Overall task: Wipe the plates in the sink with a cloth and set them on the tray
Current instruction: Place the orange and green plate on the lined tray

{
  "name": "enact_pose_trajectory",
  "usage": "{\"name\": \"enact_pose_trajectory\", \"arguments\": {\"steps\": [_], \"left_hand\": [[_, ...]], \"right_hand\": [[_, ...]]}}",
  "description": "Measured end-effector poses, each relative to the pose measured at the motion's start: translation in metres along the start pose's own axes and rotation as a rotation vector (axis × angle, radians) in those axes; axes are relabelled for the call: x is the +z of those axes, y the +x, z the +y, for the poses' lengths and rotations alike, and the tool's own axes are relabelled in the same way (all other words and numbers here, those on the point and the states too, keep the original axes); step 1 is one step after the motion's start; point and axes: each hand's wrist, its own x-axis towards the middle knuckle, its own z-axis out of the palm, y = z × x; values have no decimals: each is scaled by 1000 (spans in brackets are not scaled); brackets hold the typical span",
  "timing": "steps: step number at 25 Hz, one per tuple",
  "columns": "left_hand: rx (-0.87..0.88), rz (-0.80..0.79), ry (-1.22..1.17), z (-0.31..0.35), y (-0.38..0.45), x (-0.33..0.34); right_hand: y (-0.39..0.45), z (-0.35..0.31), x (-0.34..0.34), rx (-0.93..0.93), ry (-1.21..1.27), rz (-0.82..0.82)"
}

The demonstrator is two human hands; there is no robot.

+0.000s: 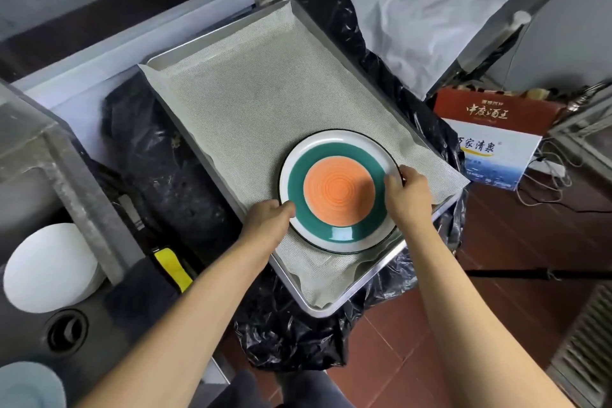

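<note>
One round plate (337, 190) lies flat in the near right part of the tray (326, 308); it is glossy, with an orange centre marked by faint rings, a teal band around that, a white border and a thin dark edge. Both hands hold it by the rim: the left hand (270, 220) grips the near left edge with its thumb over the white border, and the right hand (409, 195) grips the right edge, fingers (392, 180) curled onto the teal band. The tray is a single shallow rectangular metal pan, lined with a pale woven mesh mat (258, 99) whose edges ride up over the rim; the plate is the only thing in it. The tray rests on crumpled black plastic sheeting (165, 156). To the left is a dark sink (66, 334) with one round drain (68, 329) and a stack of plain white plates (49, 270), their number unclear. A yellow strap (172, 267) lies between sink and tray. On the red tiled floor (397, 341) at the right stand two printed cardboard boxes (496, 142)
</note>
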Motion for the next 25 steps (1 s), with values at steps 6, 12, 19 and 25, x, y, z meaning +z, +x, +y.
{"name": "enact_pose_trajectory", "arguments": {"steps": [6, 12, 19, 25], "left_hand": [[307, -15, 232, 2, -25, -14], [450, 60, 276, -18, -60, -47], [498, 249, 178, -55, -93, -107], [488, 450, 68, -100, -126, -168]], "right_hand": [[-41, -14, 14, -207, -6, -37], [-93, -42, 39, -374, 95, -123], [-155, -92, 77, -556, 178, -258], [-220, -128, 124, -717, 167, -464]]}}
